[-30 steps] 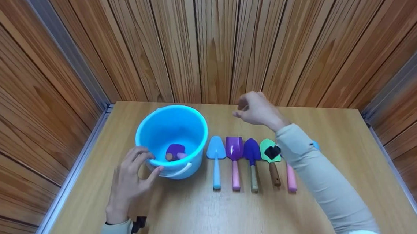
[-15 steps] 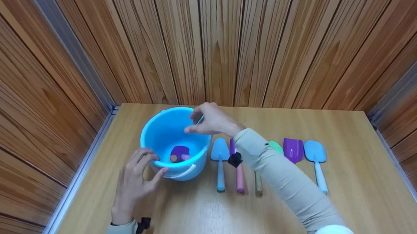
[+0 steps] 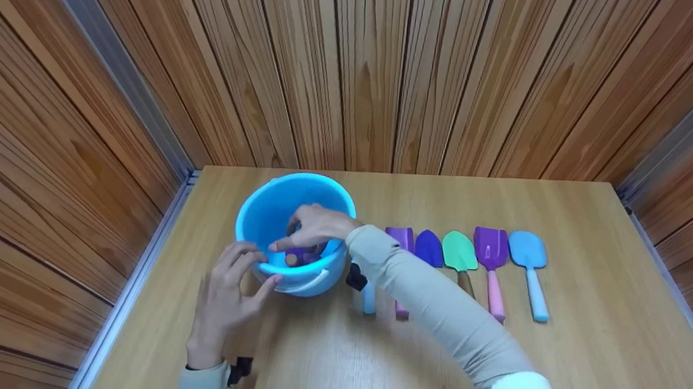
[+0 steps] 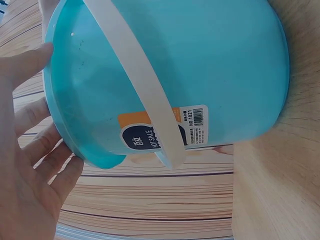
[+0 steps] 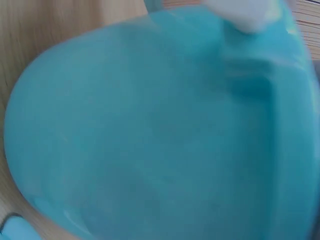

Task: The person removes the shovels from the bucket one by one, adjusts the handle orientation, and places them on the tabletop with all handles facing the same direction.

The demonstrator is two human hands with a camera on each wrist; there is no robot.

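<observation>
A light blue bucket (image 3: 296,182) with a white handle (image 4: 145,75) stands left of the table's middle. My left hand (image 3: 223,302) holds its near left rim, thumb outside and fingertips over the edge. My right hand (image 3: 317,226) reaches down inside the bucket from the right. Its thumb is spread toward the near rim, and its lower fingertips are partly hidden. Below that hand lie a purple shovel blade (image 3: 298,254) and handle ends on the bucket floor. The right wrist view shows mainly the blurred bucket wall (image 5: 150,140), and no hand.
Right of the bucket, several toy shovels lie in a row: a purple one (image 3: 401,237), a dark blue one (image 3: 429,248), a green one (image 3: 460,250), another purple one (image 3: 491,247) and a light blue one (image 3: 528,250). My right sleeve (image 3: 429,316) covers some handles. Wooden walls (image 3: 367,74) enclose the table.
My right hand has moved left and down from above the far part of the table into the bucket. The left hand has stayed at the bucket's rim.
</observation>
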